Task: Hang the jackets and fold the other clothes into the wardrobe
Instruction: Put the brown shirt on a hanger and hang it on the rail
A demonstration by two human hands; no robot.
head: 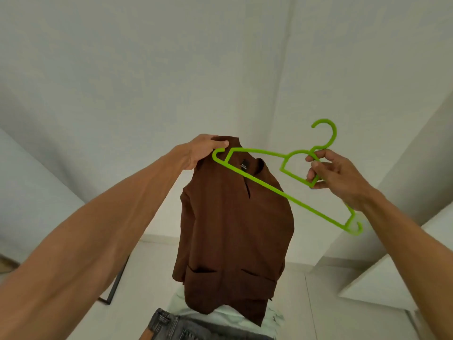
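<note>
Head view: the left hand [203,149] is raised at centre. Its fingers and thumb pinch the top of a brown jacket [235,229] at the collar or shoulder. The jacket hangs straight down from that grip, with the inner label showing near the neck and two pocket flaps low on the front.

The right hand [335,173] is closed round a green plastic hanger [318,213] at its neck, fingers curled through the small inner loop just under the hook. The hanger is tilted, with the hook up, the left end high and the right end low. The left end sits by the left thumb at the jacket collar. It looks to lie in front of the cloth, not inside it, but that is hard to tell.

Below the jacket hem are a pale garment [272,317] and grey jeans [171,325], both on a white surface [318,303]. A thin black frame [117,278] is at lower left.
</note>
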